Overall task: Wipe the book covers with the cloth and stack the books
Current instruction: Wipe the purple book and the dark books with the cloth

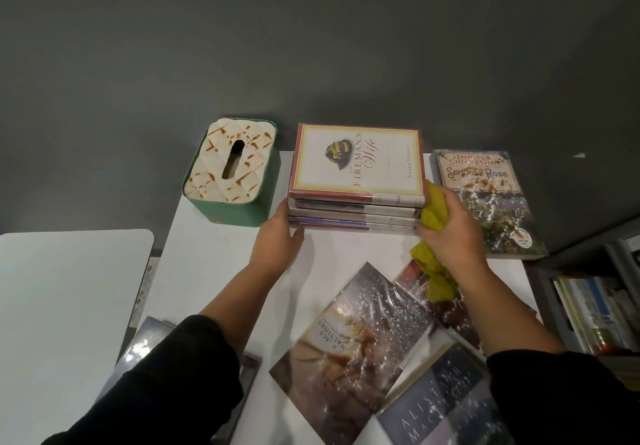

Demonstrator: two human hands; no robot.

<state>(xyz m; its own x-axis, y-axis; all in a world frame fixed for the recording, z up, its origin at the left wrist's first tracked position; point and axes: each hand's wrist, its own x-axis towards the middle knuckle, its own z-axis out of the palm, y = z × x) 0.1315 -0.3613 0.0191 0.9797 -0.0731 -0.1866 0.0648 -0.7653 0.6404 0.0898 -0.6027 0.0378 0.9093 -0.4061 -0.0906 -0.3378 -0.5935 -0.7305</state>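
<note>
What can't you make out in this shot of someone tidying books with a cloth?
Head view only:
- Lower books in the stack: covers hidden by the white Fireman's Wife hardback on top.
- Left hand: fingers hidden behind the stack's end.
- Crumpled yellow-green cloth: partly buried in the right hand.
- Dark blue book: cut off by the bottom edge.

The surface (221, 257) is smooth white with a matt finish. The stack of books (356, 202) and the loose books (363, 340) wear glossy clear plastic jackets that catch glare, speckled with white flecks. The yellow cloth (434, 216) looks soft and crumpled. The tissue box (232, 181) has a matt green body and a quilted cream lid.
</note>
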